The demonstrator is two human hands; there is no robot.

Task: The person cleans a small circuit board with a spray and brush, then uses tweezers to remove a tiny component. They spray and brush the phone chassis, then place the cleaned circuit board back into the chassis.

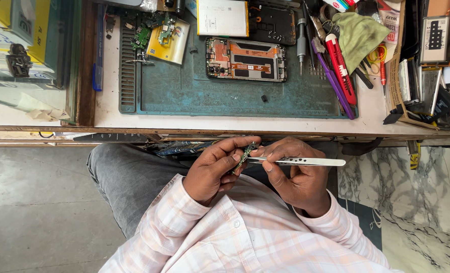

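Left hand: my left hand (216, 172) is curled in my lap, below the edge of the bench (235, 124). Its fingers (237, 144) are closed around a small green circuit board (245, 153), pinched at the edges, I judge so that the face stays bare to work on.

Right hand: my right hand (298, 174) grips silver tweezers (298, 162) lying level, tips pointing left and meeting the small board. The fingers are shut snugly round the shaft near the front, which looks like a grip for fine control.

Where the board is: held between both hands over my knee, well apart from the mat, close to my eyes and not lying on the bench.

Opened phone: the phone chassis (246, 59) lies flat, insides up, in the middle of the teal work mat (194, 93), probably parked there so nothing slides.

Loose part: a small dark bit (264, 98) sits alone on the mat just below the phone.

Tools: a red-handled tool (341, 68) and a purple one (333, 81) lie side by side at the mat's right edge, near a green cloth (359, 33), within easy reach of the right hand.

Other boards: more green boards (156, 30) rest at the mat's upper left, set aside.
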